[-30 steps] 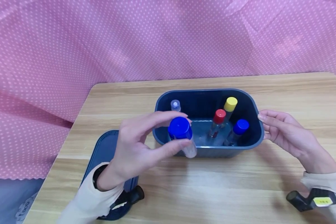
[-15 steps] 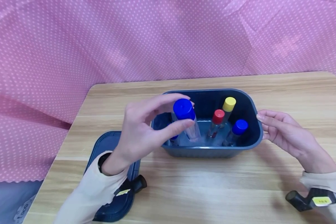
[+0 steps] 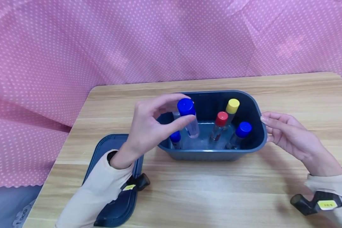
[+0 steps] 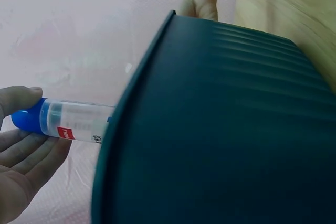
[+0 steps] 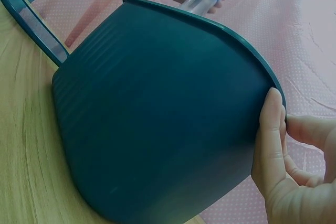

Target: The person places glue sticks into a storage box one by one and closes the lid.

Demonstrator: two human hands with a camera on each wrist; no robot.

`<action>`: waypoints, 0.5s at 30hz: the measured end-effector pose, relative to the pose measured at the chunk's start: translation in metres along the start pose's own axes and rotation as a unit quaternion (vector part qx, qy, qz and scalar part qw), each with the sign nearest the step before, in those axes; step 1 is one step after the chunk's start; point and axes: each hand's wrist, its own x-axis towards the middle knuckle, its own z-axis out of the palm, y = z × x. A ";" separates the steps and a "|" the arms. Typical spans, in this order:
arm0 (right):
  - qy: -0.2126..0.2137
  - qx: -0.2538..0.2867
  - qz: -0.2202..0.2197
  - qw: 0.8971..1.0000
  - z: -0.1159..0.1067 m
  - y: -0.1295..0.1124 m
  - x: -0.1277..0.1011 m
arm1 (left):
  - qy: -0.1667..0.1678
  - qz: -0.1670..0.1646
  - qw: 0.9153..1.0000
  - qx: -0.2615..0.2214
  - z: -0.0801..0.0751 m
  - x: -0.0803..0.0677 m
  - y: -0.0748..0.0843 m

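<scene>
My left hand (image 3: pixel 152 125) pinches a clear tube by its blue cap (image 3: pixel 186 107), its lower end reaching down inside the dark blue box (image 3: pixel 213 155). In the left wrist view, a red label patch shows on the tube (image 4: pixel 79 124) beside the rim. The right hand (image 3: pixel 294 134) holds the box's right rim between thumb and fingers, clearest in the right wrist view. Inside the box stand clear tubes with a red cap (image 3: pixel 221 118), a yellow cap (image 3: pixel 232 106) and a blue cap (image 3: pixel 243 129). Another blue-capped tube (image 3: pixel 175 137) stands at the front left.
A dark blue lid (image 3: pixel 118 207) lies on the wooden table (image 3: pixel 216 190) to the left, partly under my left forearm. Behind the table hangs a pink dotted cloth (image 3: pixel 171 41).
My left hand has carried the blue-capped tube away from me, from over the front rim to inside the box. The right hand stays on the rim.
</scene>
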 end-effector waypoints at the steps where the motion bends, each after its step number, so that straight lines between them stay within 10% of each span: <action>1: 0.000 0.000 -0.001 1.000 0.000 0.000 0.000 | -0.001 -0.005 1.000 0.005 0.000 0.000 -0.002; 15: 0.004 -0.003 -0.002 1.000 -0.001 0.001 -0.001 | -0.032 -0.082 0.996 0.022 0.004 0.002 -0.020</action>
